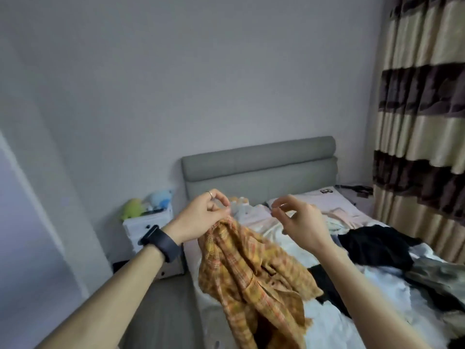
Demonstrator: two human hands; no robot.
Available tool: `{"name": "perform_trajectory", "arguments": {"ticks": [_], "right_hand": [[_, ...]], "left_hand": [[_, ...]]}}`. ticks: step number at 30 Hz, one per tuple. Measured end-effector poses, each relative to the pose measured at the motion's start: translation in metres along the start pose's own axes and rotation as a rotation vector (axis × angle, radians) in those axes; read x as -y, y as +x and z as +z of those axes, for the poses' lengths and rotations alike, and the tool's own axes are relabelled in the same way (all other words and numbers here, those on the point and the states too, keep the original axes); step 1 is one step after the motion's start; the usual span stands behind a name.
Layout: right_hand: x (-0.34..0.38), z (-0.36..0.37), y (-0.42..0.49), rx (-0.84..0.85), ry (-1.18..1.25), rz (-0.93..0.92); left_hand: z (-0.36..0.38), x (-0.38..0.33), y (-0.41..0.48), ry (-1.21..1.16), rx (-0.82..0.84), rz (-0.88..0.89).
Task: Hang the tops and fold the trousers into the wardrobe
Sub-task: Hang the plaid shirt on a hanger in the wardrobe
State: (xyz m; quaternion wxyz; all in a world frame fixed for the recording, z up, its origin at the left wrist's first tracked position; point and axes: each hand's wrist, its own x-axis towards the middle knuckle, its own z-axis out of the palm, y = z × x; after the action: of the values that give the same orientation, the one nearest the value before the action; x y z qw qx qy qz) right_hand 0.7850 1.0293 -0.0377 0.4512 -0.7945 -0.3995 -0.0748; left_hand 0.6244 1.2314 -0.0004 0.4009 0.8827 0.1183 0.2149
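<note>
Pinching the light, floppy plaid shirt [251,273] by its top edge, my left hand [203,217] wants my empty, loose-fingered right hand [299,222] alongside.

Clothes [375,244] on bed [276,230], nightstand [146,225] left, curtain [422,109] right

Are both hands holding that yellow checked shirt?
No: only the left hand grips the yellow checked shirt at its top, while the right hand is clear of it.
</note>
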Motion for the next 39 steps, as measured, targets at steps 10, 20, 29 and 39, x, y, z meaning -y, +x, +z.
{"name": "perform_trajectory", "arguments": {"ticks": [10,20,29,39], "right_hand": [[0.087,0.166,-0.096,0.720,0.191,-0.315],[0.206,0.244,-0.153,0.651,0.152,-0.501],[0.284,0.291,-0.169,0.681,0.140,-0.648],[0.303,0.387,-0.219,0.840,0.123,-0.701]], "left_hand": [[-0.067,0.048,-0.176,0.013,-0.079,-0.319],[-0.153,0.087,-0.379,0.077,-0.230,-0.668],[-0.181,0.122,-0.509,0.241,-0.367,-0.848],[-0.179,0.102,-0.583,0.678,-0.554,-0.847]]}}
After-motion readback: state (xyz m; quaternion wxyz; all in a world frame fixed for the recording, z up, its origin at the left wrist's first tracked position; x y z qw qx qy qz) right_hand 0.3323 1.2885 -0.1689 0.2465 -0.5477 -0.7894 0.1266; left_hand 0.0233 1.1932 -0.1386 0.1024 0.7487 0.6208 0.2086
